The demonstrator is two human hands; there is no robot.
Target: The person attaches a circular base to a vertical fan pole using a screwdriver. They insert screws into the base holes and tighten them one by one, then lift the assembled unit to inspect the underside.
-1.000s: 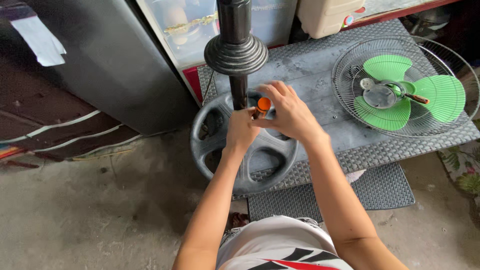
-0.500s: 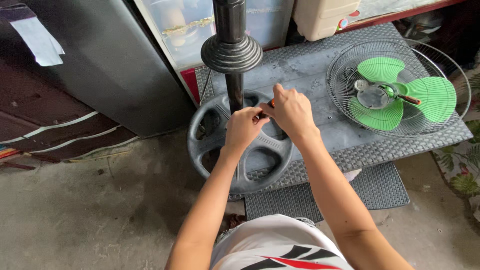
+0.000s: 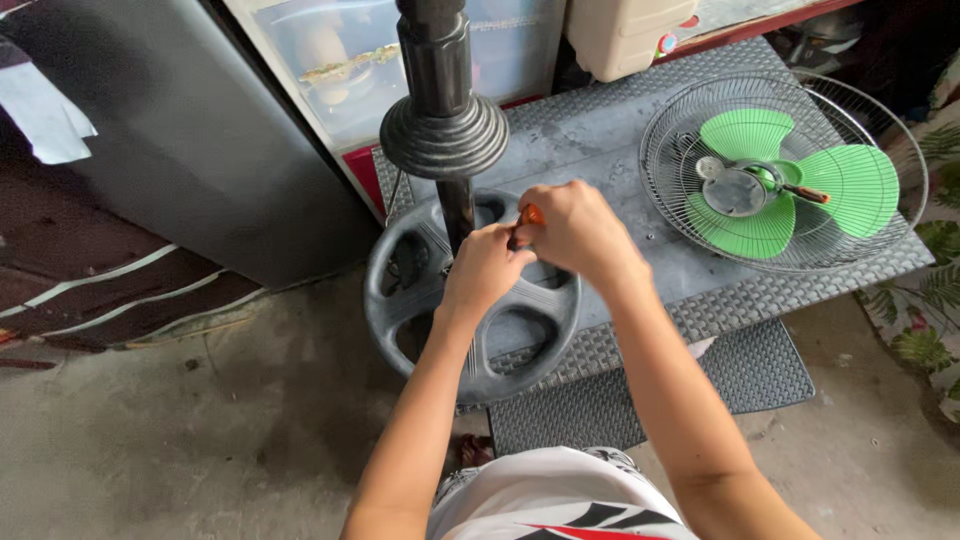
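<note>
A dark grey round fan base with spoke-like openings lies on the floor, and a black pole with a ribbed collar rises from its middle. My right hand is closed around an orange-handled screwdriver, of which only the handle end shows. My left hand rests on the base right beside the pole's foot, fingers curled near the screwdriver tip. The tip itself is hidden by my hands.
A wire fan guard with green blades and a second orange-handled tool lies on grey foam mats at the right. A grey cabinet, a clear plastic bin and a cream container stand behind. Bare concrete floor spreads at lower left.
My hands stay at the pole's foot, working the screwdriver; the orange handle is now more covered by my right hand. The view has shifted slightly.
</note>
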